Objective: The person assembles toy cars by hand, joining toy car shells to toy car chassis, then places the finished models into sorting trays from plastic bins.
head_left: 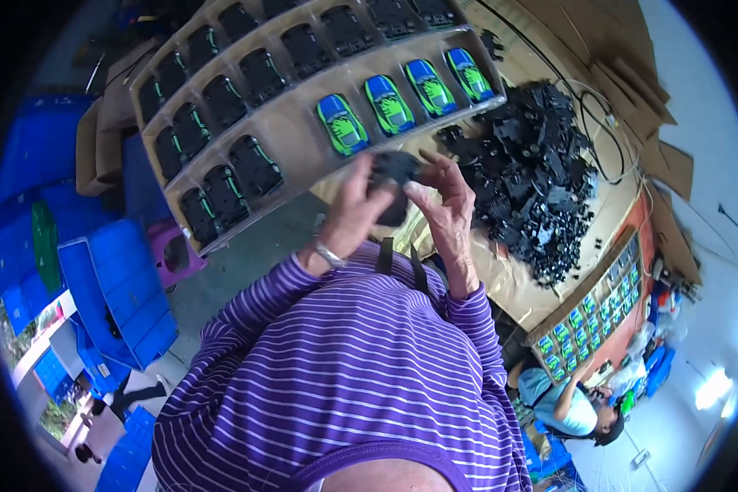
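A purple striped shirt (344,361) fills the lower middle of the frame, and above it, at the centre, the left hand (354,205) and the right hand (446,201) hold a black plastic part (394,174) between their bent fingers, perhaps a toy car base, though blur makes it hard to tell. Across the upper middle, a cardboard tray (293,143) carries black car pieces (254,164) and four blue and green toy cars (389,104), while a heap of black parts (533,164) lies on the table (512,297) right of centre

Head fisheye looks steeply down from above the fingers (445,168), fairly near, wide; wearer's shirt (361,353) behind them.
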Motion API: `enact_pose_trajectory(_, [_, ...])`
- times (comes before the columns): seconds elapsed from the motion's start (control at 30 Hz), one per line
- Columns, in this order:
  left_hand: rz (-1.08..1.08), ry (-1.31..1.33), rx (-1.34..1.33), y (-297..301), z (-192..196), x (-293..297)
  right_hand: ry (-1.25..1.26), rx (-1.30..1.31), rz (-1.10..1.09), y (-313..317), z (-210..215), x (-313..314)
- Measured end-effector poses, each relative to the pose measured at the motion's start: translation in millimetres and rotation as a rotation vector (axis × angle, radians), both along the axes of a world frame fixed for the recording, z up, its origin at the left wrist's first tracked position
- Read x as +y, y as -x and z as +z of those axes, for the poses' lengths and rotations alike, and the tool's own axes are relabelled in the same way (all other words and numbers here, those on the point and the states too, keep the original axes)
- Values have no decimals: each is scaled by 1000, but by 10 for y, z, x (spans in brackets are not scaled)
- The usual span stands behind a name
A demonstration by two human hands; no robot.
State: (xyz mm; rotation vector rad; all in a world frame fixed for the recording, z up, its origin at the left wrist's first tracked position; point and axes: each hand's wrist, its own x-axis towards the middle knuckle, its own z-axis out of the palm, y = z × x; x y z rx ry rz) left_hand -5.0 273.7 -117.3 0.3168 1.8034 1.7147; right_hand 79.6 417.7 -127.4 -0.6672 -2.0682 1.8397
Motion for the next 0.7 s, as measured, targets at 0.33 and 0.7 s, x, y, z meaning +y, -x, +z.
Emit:
enact_pose_trajectory(0.33, [258, 467, 319, 1318, -689, -1037, 209, -150, -119, -288, -512, 56])
enact_pose_trajectory(0.7, [4, 979, 732, 1316, -163, -779, 294, -121, -285, -697, -626, 135])
